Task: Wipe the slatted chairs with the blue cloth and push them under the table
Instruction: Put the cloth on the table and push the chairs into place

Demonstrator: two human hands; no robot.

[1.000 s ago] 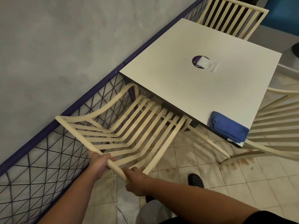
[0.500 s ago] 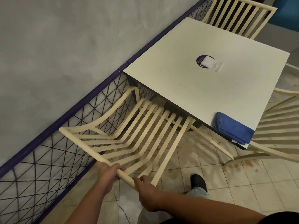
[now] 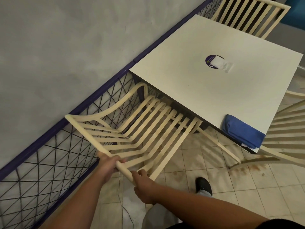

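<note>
Fingers (image 3: 114, 158) of left hand (image 3: 107, 166) and right hand (image 3: 143, 187) are curling closed around the top rail (image 3: 85, 134) of the cream slatted chair (image 3: 176, 146).

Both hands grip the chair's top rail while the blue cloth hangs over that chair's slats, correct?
No. The head view shows the left hand and right hand gripping the chair's top rail, but the blue cloth lies folded on the near corner of the table.
</note>
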